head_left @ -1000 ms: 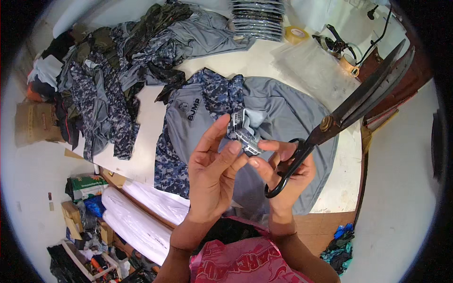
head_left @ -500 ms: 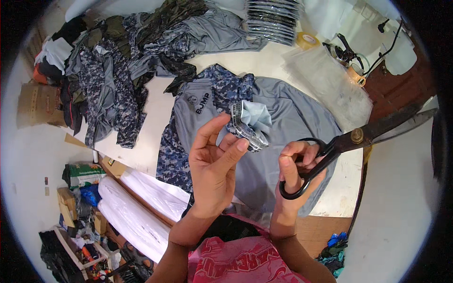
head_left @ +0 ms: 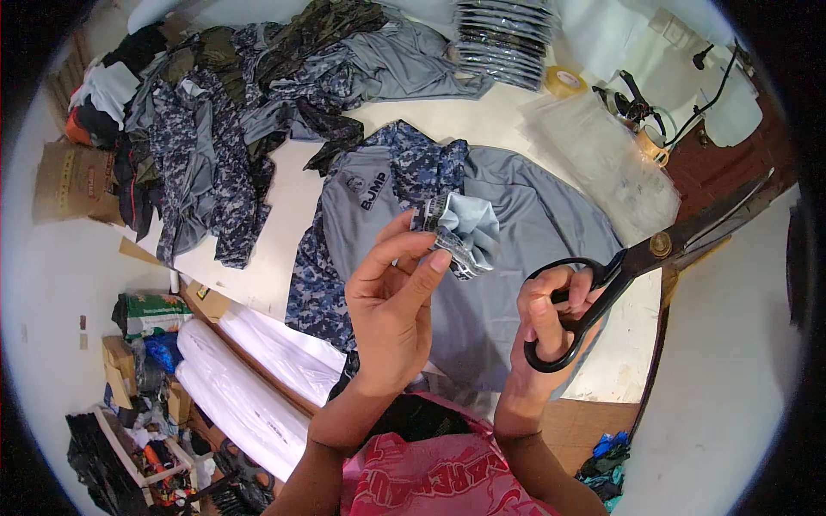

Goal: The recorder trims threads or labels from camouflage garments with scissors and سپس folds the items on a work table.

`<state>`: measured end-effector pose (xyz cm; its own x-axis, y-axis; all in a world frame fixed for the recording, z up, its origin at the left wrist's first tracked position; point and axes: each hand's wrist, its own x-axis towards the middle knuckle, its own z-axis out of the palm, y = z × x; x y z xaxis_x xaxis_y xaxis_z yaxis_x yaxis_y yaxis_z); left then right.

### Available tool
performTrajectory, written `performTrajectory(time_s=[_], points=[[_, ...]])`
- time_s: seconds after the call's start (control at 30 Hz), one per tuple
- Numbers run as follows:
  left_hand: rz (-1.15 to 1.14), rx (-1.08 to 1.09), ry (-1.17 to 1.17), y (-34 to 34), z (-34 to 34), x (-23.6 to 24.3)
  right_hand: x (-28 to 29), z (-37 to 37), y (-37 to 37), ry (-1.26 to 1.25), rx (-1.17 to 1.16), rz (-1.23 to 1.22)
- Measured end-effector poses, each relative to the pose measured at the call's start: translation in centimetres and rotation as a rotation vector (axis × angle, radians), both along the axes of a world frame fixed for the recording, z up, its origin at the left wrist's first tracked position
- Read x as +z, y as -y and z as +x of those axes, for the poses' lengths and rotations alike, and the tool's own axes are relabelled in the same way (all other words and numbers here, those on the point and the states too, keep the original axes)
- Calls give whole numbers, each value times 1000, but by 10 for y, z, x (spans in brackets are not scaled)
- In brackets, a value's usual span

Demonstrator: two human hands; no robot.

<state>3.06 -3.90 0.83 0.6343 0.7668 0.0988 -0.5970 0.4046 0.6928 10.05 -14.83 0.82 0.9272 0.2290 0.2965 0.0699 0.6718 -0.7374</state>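
Between the fingertips of my left hand (head_left: 391,301) is pinched the edge of a sleeve cuff (head_left: 469,236), dark patterned at the rim with its pale inner side showing. My right hand (head_left: 555,322) grips large black-handled scissors (head_left: 641,258), fingers through the loops, well to the right of the cuff. Their dark blades point to the far right, slightly parted. Under both hands a grey shirt (head_left: 516,198) with blue digital-camouflage shoulder and sleeve panels lies spread out, a dark printed emblem on its chest.
The shirt lies on a white table (head_left: 413,110). Heaped garments (head_left: 206,146) cover its far left. At the back stand a stack of bagged packs (head_left: 503,43), a tape roll (head_left: 564,82) and clear plastic bags (head_left: 602,155). White wrapped rolls (head_left: 232,396) lie below the table's left.
My left fingers have closed further on the cuff's edge, and its opening has turned slightly. The scissors have shifted a little right, and their blades are angled more upward.
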Motion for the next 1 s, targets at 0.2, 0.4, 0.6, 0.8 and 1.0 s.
performTrajectory(time_s=[0.2, 0.4, 0.6, 0.8, 1.0], points=[[50, -12, 21, -2, 0, -4, 0, 1, -2, -8, 4, 0], [254, -129, -113, 4, 4, -18, 4, 5, -16, 4, 66, -97], [456, -196, -219, 1, 6, -33, -8, 11, -21, 55, 146, -247], [441, -181, -398, -9, 7, -48, -16, 13, -15, -5, 109, -393], [-195, -293, -188, -19, 4, -62, -60, 0, 30, -198, 253, -368]])
